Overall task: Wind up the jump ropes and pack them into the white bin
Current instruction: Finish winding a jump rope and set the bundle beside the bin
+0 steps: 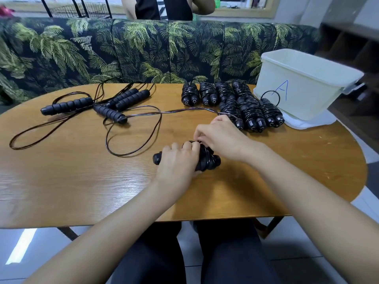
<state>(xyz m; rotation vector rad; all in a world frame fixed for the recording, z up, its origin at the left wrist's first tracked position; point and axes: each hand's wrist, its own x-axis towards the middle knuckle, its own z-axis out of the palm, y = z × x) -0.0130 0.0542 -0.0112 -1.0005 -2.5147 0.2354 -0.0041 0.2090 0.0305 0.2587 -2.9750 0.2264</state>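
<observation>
In the head view, the left hand grips the paired handles lying left-to-right at frame centre on the table, the right hand pinches their cord, which trails upper left, and the white bin stands upper right, nearer that hand.

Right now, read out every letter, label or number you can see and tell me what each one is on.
"A": handwritten in blue on the near wall of the white bin.
Jump rope handles: no print can be made out.
Clutter on the far ledge: too blurred to read.
</observation>
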